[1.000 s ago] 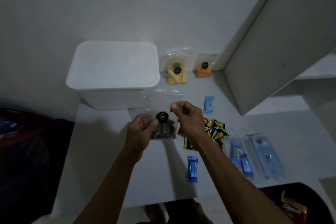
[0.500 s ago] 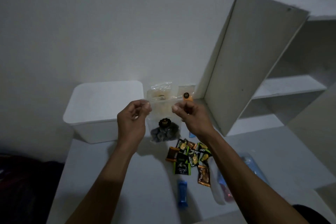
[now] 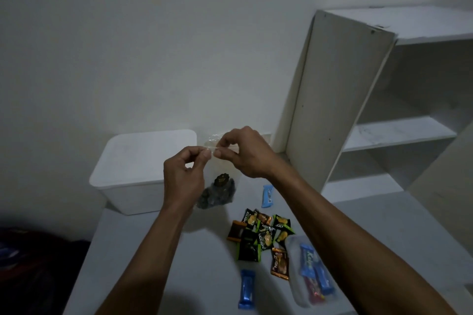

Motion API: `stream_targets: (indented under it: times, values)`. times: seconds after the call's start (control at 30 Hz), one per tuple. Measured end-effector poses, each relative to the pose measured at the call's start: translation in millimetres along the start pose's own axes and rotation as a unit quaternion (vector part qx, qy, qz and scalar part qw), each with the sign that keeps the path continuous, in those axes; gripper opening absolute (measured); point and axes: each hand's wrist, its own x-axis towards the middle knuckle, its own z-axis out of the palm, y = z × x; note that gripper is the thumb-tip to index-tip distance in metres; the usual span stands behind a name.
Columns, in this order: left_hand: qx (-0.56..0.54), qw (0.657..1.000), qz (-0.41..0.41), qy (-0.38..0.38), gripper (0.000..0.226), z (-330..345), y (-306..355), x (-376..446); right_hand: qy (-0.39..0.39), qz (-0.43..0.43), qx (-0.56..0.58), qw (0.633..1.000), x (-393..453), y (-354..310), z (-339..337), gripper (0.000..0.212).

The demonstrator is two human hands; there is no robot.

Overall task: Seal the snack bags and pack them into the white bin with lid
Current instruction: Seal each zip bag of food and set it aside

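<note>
Up above the surface (image 3: 143, 250), both hands hold a clear snack bag (image 3: 217, 186) by its top edge: the left hand (image 3: 183, 176) pinches the strip between thumb and fingers, and the right hand (image 3: 243, 152) pinches it just beside, the two sets of fingers nearly touching. Dark pieces and a round dark label sit in the bottom of the hanging bag. Behind the left hand stands the white bin (image 3: 138, 174), its lid on, against the wall. Near the front right lies another clear bag (image 3: 311, 279) holding blue bars and a pink one. Small green and brown wrapped sweets (image 3: 261, 234) are scattered between, with one loose blue bar (image 3: 247, 289) in front of them and another (image 3: 267, 196) behind. A white shelf unit (image 3: 358, 100) stands at the right.
</note>
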Motion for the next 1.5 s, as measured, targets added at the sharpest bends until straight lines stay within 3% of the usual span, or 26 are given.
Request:
stream_targets:
  times: [0.47, 0.7, 0.83, 1.1, 1.5]
  values:
    - [-0.022, 0.999, -0.019, 0.028, 0.008, 5.2, 11.8, -9.8, -0.054, -0.013, 0.033, 0.998, 0.3, 4.6, -17.0, 0.016]
    - [-0.035, 0.999, -0.035, -0.020, 0.009, 5.3, 7.3, -10.3, -0.057, -0.007, 0.030, 0.998, -0.4, 3.9, -19.9, 0.011]
    - [-0.037, 0.999, -0.038, -0.004, 0.009, 3.5, 4.8, -7.5, -0.089, 0.008, 0.045, 0.995, -5.1, 7.2, -28.2, 0.006]
    - [-0.049, 0.998, -0.042, -0.026, 0.003, 2.1, -0.5, -4.0, -0.086, 0.018, 0.034, 0.996, -3.9, 3.5, -30.0, 0.008]
    - [-0.056, 0.997, -0.051, 0.001, 0.004, 2.0, -3.1, 4.3, -0.057, 0.031, 0.039, 0.997, -1.2, 14.0, -31.0, 0.009]
